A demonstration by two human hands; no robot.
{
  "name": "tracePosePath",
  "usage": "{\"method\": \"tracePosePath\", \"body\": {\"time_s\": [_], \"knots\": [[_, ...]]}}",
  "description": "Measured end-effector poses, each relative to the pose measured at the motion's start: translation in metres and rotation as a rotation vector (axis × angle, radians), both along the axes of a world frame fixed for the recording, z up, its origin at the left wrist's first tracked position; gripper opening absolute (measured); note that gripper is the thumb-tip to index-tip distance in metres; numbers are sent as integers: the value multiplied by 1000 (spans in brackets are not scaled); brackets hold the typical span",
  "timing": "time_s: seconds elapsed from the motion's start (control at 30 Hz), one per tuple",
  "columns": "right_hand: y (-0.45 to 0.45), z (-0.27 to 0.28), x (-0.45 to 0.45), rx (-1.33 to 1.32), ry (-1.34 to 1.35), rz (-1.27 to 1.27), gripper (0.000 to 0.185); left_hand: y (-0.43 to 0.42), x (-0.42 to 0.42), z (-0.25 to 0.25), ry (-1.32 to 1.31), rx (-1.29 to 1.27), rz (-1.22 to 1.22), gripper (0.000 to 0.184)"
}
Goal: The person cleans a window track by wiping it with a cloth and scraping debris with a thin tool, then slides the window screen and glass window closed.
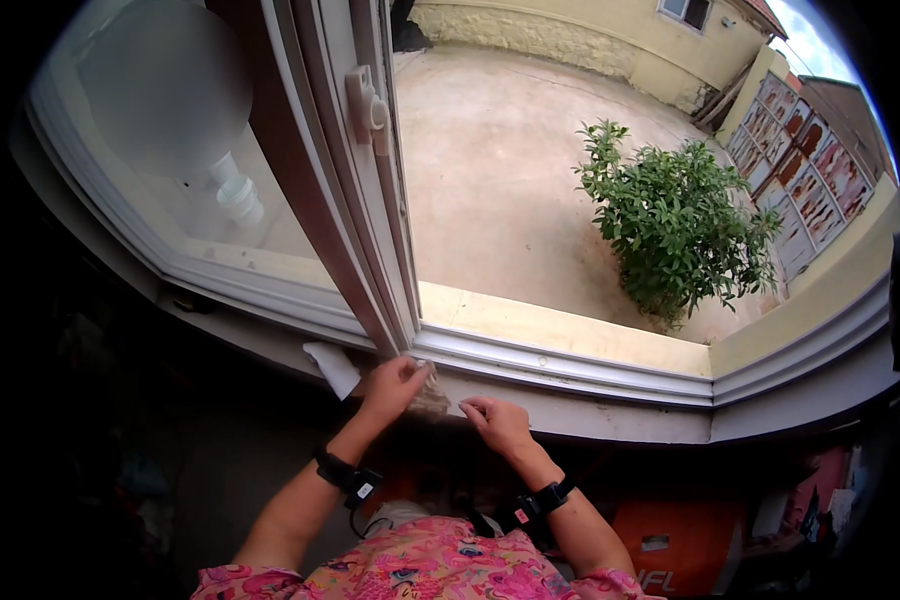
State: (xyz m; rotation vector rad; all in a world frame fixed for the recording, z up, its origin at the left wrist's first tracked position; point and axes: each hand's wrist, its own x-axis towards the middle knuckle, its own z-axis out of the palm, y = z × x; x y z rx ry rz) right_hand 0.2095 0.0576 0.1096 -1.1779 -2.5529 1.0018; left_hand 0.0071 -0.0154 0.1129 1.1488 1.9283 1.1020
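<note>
My left hand [392, 388] is closed in a pinch at the window sill, just below the sliding sash's edge. At its fingertips is a thin, crumpled, brownish see-through piece [430, 398], which looks like film or cloth; its exact kind is unclear. To the right, my right hand [500, 422] is closed with thumb and forefinger together near that piece's right side. What those fingers hold, if anything, is too small to make out. A white folded piece of paper or cloth [332, 368] lies on the sill left of my left hand.
The sliding window sash [345, 200] with its latch [370, 112] stands left of the opening. White tracks [570, 368] run along the sill [590, 415]. Outside are a leafy bush [680, 225] and a rusty gate [805, 170]. An orange box [675, 535] sits below right.
</note>
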Motion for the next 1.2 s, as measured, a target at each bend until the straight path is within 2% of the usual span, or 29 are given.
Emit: {"method": "tracePosePath", "body": {"time_s": [0.07,0.1,0.17,0.27,0.33,0.47,0.53,0.7,0.77,0.87,0.97,1.03,1.2], "knots": [[1,-2,2,14,10,-35,25,1,-4,-18,-192,145,31,10],[2,-3,5,8,-3,-85,25,0,-6,-15,-191,146,31,10],[3,-4,12,1,-17,-136,25,-4,-8,-7,-406,201,7,15],[5,-4,20,27,78,-209,22,-9,-14,-6,-417,199,-13,13],[6,-2,23,74,174,-139,20,-11,-17,-6,-440,214,-10,13],[7,-6,25,41,131,-64,19,-15,-21,-8,-416,211,-12,13],[6,-8,24,20,266,77,19,-15,-19,-3,-396,206,-3,13],[3,-3,17,59,280,140,16,-11,-14,-5,-437,231,33,14],[2,1,15,83,267,162,16,-12,-10,-10,-715,229,58,17],[0,11,16,113,179,228,18,-13,-9,-12,-796,221,35,19],[7,10,25,119,260,207,18,-14,-11,-7,-885,207,19,21],[13,3,32,33,361,27,19,-14,-12,-1,-890,209,-4,21],[22,7,26,9,273,-182,27,-14,-12,6,-862,158,-72,20]]}}
